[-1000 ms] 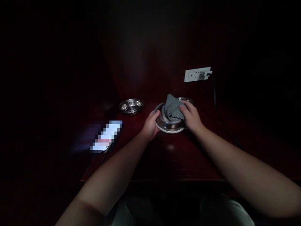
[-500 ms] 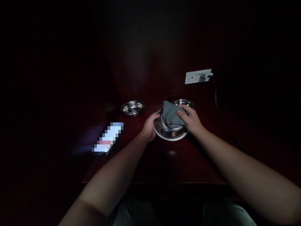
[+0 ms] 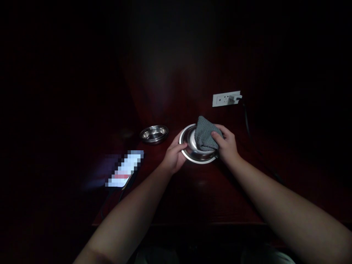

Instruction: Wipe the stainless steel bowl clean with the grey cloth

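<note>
A shiny metal bowl (image 3: 192, 156) is held up over the dark red table, its inside facing me. My left hand (image 3: 174, 154) grips its left rim, thumb over the edge and fingers behind. A grey checked cloth (image 3: 207, 135) lies folded against the bowl's right inner side. My right hand (image 3: 227, 143) pinches the cloth at the right rim, thumb on top; its other fingers are partly hidden behind the cloth.
Stacked metal bowls (image 3: 154, 134) stand at the back left of the table (image 3: 176, 205). A lit phone (image 3: 125, 168), its screen blurred out, is at the left. On the back wall is a white socket (image 3: 226, 99) with a plug and a dark cable (image 3: 247, 123) hanging down.
The bowl has tilted so its inside faces me more, and my left thumb now reaches over the rim. Bowl and cloth now cover the metal dish behind them. The view has shifted slightly.
</note>
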`<state>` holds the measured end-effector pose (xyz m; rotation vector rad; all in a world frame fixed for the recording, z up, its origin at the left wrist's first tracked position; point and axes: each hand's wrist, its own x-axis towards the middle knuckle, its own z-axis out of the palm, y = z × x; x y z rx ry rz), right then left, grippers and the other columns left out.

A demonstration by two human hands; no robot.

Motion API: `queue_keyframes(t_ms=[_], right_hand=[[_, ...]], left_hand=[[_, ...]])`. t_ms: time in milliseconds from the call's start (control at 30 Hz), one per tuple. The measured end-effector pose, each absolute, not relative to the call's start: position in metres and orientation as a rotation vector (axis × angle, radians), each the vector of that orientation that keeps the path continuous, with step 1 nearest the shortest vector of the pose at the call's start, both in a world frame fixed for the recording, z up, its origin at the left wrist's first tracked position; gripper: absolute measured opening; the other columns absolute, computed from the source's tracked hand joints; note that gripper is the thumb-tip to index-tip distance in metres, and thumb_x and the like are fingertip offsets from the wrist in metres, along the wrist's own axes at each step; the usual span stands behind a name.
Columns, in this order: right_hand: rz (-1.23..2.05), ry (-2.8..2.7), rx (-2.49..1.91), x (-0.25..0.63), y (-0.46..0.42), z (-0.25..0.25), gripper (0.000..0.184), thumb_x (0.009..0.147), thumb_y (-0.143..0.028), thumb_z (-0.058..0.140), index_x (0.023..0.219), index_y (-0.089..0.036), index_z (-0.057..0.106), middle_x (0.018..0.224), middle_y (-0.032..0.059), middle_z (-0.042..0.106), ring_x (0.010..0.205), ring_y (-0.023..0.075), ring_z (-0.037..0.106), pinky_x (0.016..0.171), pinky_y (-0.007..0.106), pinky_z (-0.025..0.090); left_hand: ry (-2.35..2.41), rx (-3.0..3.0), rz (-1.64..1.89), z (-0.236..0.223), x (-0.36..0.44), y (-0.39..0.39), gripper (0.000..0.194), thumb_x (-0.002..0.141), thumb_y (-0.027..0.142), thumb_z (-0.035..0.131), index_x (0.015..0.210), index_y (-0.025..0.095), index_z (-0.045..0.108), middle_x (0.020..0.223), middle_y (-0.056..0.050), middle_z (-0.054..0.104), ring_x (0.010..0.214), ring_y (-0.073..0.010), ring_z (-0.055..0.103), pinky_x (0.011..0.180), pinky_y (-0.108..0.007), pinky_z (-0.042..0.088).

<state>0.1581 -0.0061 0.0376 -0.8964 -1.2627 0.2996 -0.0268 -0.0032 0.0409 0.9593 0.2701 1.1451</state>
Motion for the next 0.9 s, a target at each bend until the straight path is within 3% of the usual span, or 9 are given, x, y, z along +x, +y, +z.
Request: queue_keyframes(t_ms=[67,167,233,367,500,900], right_hand=[[0.318,-1.228,-0.895,0.160,-0.005,0.038,0.024,0.075,-0.037,0.064,0.092,-0.020,0.066,0.094,0.0059,0.065,0.095,0.0256,0.060,0.089,0.044,0.045],[0.266,-1.239,-0.901,0.160,-0.005,0.038,0.024,0.074,-0.037,0.065,0.092,-0.020,0.066,0.098,0.0069,0.065,0.100,0.0271,0.059,0.092,0.045,0.044],[0.246,-1.279,-0.908,0.159,-0.004,0.037,0.026,0.074,-0.037,0.065,0.094,-0.020,0.066,0.102,0.0076,0.065,0.102,0.0272,0.058,0.094,0.046,0.043],[0.372,-1.346,-0.927,0.157,-0.002,0.033,0.031,0.076,-0.041,0.064,0.101,-0.021,0.066,0.105,0.0070,0.066,0.099,0.0266,0.060,0.093,0.046,0.044],[0.478,-1.358,-0.939,0.156,0.000,0.029,0.036,0.078,-0.043,0.063,0.105,-0.021,0.064,0.106,0.0065,0.066,0.100,0.0266,0.061,0.092,0.045,0.045],[0.231,-1.553,-0.896,0.151,-0.010,0.035,0.035,0.082,-0.045,0.058,0.107,-0.021,0.063,0.114,0.0092,0.064,0.108,0.0262,0.058,0.099,0.046,0.040]], left_hand=[[0.344,0.961,1.097,0.040,-0.027,-0.005,0.052,0.076,0.016,0.063,0.125,0.027,0.053,0.113,-0.005,0.066,0.094,-0.0184,0.065,0.090,-0.039,0.049],[0.493,0.918,1.074,0.035,-0.025,-0.005,0.038,0.081,0.024,0.061,0.119,0.025,0.056,0.084,-0.002,0.066,0.068,-0.0115,0.062,0.080,-0.038,0.053],[0.516,0.877,1.084,0.033,-0.023,-0.004,0.030,0.083,0.025,0.058,0.114,0.024,0.057,0.079,-0.001,0.065,0.065,-0.0102,0.061,0.079,-0.037,0.054],[0.509,0.802,1.090,0.031,-0.020,-0.004,0.024,0.085,0.027,0.054,0.108,0.022,0.055,0.090,-0.004,0.067,0.077,-0.0153,0.066,0.082,-0.040,0.053],[0.511,0.819,1.143,0.032,-0.019,-0.002,0.030,0.081,0.025,0.057,0.111,0.020,0.056,0.098,-0.006,0.069,0.089,-0.0198,0.067,0.088,-0.041,0.051],[0.450,0.830,1.217,0.027,-0.019,0.010,0.033,0.075,0.030,0.060,0.103,0.013,0.063,0.098,-0.009,0.071,0.105,-0.0253,0.063,0.098,-0.041,0.044]])
